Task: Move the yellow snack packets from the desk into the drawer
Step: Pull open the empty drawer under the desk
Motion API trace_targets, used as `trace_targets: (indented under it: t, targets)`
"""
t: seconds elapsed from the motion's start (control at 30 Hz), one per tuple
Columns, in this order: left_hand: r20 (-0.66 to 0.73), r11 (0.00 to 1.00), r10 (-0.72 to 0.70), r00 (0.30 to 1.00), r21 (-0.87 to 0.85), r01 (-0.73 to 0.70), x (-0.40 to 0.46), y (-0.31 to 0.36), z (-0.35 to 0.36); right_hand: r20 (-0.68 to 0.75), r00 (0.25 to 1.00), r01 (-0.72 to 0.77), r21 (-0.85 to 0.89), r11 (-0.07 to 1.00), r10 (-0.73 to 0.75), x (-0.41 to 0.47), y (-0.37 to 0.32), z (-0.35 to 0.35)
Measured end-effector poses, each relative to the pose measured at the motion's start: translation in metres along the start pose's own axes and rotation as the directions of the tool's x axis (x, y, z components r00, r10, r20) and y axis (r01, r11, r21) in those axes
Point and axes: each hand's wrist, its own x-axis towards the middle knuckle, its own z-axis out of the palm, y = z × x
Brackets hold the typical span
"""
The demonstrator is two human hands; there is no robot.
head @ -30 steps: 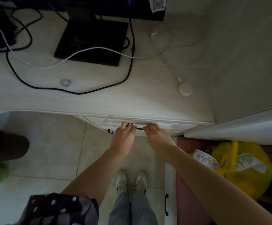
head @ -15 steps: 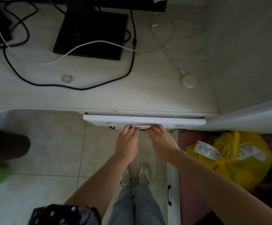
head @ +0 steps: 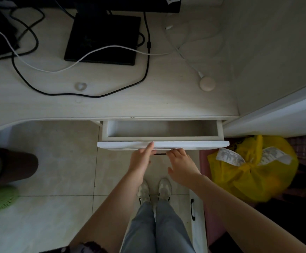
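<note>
Hooking right hand (head: 183,167) fingertips, curled, on lower edge of drawer (head: 162,138) front, right by dark handle (head: 161,153). Laying left hand (head: 141,161) index finger straight along top edge of same front; other digits tucked under panel, so cannot tell whether gripping or just touching.

Standing open toward the feet, with bare floor showing inside. Running long axis side to side, parallel to desk (head: 112,106) edge directly above drawer.

No yellow snack packets seen anywhere on desk behind drawer: only black monitor base (head: 102,37) and cables (head: 86,94). Off frame probably, so no call possible on their pointing or long axis.

To right of drawer and lower, yellow bag (head: 249,172) knotted, paper slips on top; not on desk, contents hidden.

Judging from task alone: likely light, soft, crinkly, slick film, crushable contents. Best pinching by sealed end or edge, not squeezing middle. Best laying flat, lengthwise along drawer.
</note>
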Motion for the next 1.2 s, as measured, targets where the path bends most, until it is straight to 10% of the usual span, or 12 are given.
trace_targets:
  t: [0.17, 0.3, 0.4, 1.2]
  targets:
    - [0.007, 0.885, -0.232, 0.973, -0.414, 0.214, 0.002, 0.007, -0.006, 0.096, 0.955, -0.289, 0.505, 0.813, 0.280, -0.008, -0.002, -0.001]
    - [-0.081, 0.810, -0.281, 0.956, -0.554, 0.191, 0.003, 0.017, -0.013, 0.432, 0.744, -0.381, 0.901, -0.206, 0.510, -0.003, 0.006, -0.024]
    - [-0.100, 0.765, -0.291, 0.952, -0.621, 0.168, 0.004, 0.023, -0.013, 0.554, 0.656, -0.286, 0.811, -0.510, 0.512, 0.003, 0.022, -0.038]
    - [-0.115, 0.755, -0.371, 0.922, -0.615, 0.228, -0.051, -0.026, -0.020, 0.708, 0.566, -0.320, 0.661, -0.679, 0.422, -0.051, 0.017, -0.031]
